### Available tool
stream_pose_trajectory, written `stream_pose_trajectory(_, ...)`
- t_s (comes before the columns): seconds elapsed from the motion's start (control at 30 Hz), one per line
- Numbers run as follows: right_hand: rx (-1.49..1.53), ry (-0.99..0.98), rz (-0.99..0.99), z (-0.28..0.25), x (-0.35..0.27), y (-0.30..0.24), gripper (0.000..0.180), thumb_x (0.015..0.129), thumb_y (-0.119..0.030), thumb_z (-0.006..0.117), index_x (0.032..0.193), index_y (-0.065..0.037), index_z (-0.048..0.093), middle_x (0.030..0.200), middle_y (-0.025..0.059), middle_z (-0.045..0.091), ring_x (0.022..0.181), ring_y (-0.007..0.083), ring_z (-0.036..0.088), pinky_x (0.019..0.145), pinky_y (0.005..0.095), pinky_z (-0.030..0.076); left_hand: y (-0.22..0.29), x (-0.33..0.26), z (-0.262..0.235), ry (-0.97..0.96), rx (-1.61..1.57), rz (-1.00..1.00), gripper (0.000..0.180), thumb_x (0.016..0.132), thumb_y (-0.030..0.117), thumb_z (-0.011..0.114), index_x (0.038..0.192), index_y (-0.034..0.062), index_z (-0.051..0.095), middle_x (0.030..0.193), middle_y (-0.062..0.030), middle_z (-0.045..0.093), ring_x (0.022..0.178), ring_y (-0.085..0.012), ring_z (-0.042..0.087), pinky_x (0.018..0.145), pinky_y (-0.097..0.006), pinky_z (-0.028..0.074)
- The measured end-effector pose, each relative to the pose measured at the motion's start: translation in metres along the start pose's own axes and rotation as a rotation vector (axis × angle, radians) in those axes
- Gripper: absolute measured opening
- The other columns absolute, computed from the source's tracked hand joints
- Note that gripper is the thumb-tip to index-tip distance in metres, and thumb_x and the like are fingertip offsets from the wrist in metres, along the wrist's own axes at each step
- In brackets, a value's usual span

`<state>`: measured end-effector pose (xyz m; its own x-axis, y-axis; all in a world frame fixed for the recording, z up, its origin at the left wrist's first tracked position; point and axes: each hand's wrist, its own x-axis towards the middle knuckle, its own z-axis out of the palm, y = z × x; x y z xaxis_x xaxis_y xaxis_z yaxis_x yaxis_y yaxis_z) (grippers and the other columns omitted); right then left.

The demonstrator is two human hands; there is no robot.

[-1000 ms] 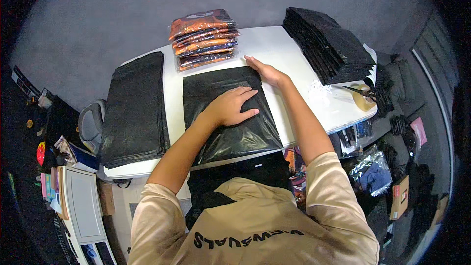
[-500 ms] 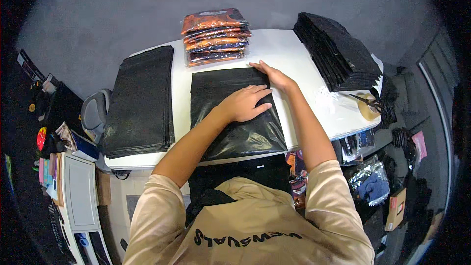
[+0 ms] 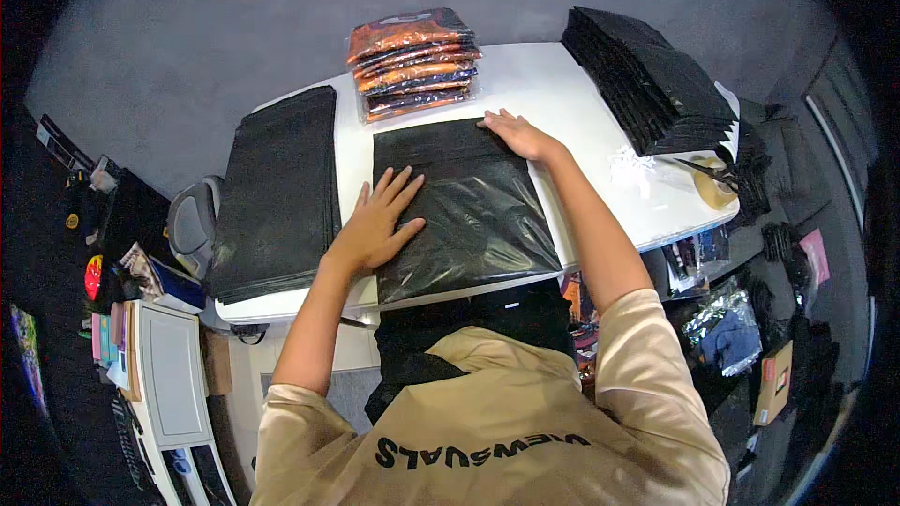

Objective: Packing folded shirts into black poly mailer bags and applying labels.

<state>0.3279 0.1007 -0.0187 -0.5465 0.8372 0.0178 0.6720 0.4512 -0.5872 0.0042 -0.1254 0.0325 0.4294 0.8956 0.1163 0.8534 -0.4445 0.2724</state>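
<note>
Flat on the white table (image 3: 525, 84), a black bag (image 3: 469, 206) lies at the centre, its near edge overhanging the table's 6 o'clock side. The left hand (image 3: 380, 220) rests open on the bag's 9 o'clock edge, fingers spread, palm down. The right hand (image 3: 518, 134) presses, also open, on the bag's 1 o'clock corner. Neither hand grips anything. At 12 o'clock from the bag sits a stack of clear packets (image 3: 412, 61) with orange and dark contents. At 9 o'clock lies a pile of flat black bags (image 3: 277, 192); at 2 o'clock, a taller black stack (image 3: 647, 84). Scissors (image 3: 708, 169) lie at 3 o'clock, near the table's edge.
</note>
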Motion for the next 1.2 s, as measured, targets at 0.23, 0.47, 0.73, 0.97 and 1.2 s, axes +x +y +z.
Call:
stream_pose_trajectory(0.23, -0.163, 0.069, 0.090, 0.008, -0.004, -0.032, 0.057, 0.107, -0.055, 0.059, 0.153, -0.021, 0.064, 0.174, 0.0153, 0.043, 0.167, 0.0395, 0.025, 0.131, 0.0729, 0.014, -0.019, 0.044, -0.010, 0.149, -0.003, -0.033, 0.063, 0.114, 0.047, 0.051, 0.162, 0.0068, 0.052, 0.171, -0.0177, 0.046, 0.164, -0.0402, 0.032, 0.135, -0.057, 0.021)
stream_pose_trajectory(0.47, -0.328, -0.055, 0.099, 0.037, 0.017, -0.083, 0.077, 0.107, -0.055, 0.051, 0.174, -0.021, 0.033, 0.183, 0.0143, 0.021, 0.169, 0.0392, 0.017, 0.131, 0.0736, 0.014, -0.024, 0.158, 0.039, 0.092, -0.046, -0.059, 0.076, 0.112, 0.061, 0.041, 0.166, 0.0073, 0.046, 0.174, -0.0184, 0.040, 0.165, -0.0398, 0.029, 0.134, -0.062, 0.020)
stream_pose_trajectory(0.73, -0.451, -0.083, 0.263, 0.034, 0.005, -0.093, 0.084, 0.108, -0.075, 0.033, 0.178, -0.031, 0.018, 0.186, 0.0036, 0.007, 0.172, 0.0294, 0.005, 0.136, 0.0614, 0.003, -0.069, 0.129, 0.047, 0.010, 0.128, -0.293, 0.099, 0.098, 0.083, 0.050, 0.175, 0.0217, 0.032, 0.182, -0.0158, 0.023, 0.168, -0.0401, 0.019, 0.134, -0.065, 0.008)
stream_pose_trajectory(0.97, -0.461, -0.066, 0.359, 0.027, 0.002, -0.080, 0.076, 0.111, -0.069, 0.029, 0.177, -0.033, 0.019, 0.187, 0.0014, 0.006, 0.172, 0.0289, 0.004, 0.136, 0.0629, 0.004, -0.084, 0.112, 0.032, -0.046, 0.168, -0.419, 0.104, 0.097, 0.084, 0.051, 0.175, 0.0188, 0.029, 0.184, -0.0142, 0.017, 0.170, -0.0380, 0.013, 0.132, -0.070, 0.007)
stream_pose_trajectory(1.2, -0.460, -0.055, 0.425, 0.017, -0.006, -0.071, 0.069, 0.114, -0.061, 0.028, 0.177, -0.034, 0.020, 0.186, 0.0011, 0.006, 0.172, 0.0285, 0.005, 0.135, 0.0672, 0.007, -0.095, 0.094, 0.023, -0.019, 0.188, -0.491, 0.105, 0.097, 0.080, 0.055, 0.175, 0.0146, 0.028, 0.184, -0.0144, 0.017, 0.169, -0.0404, 0.014, 0.134, -0.066, 0.011)
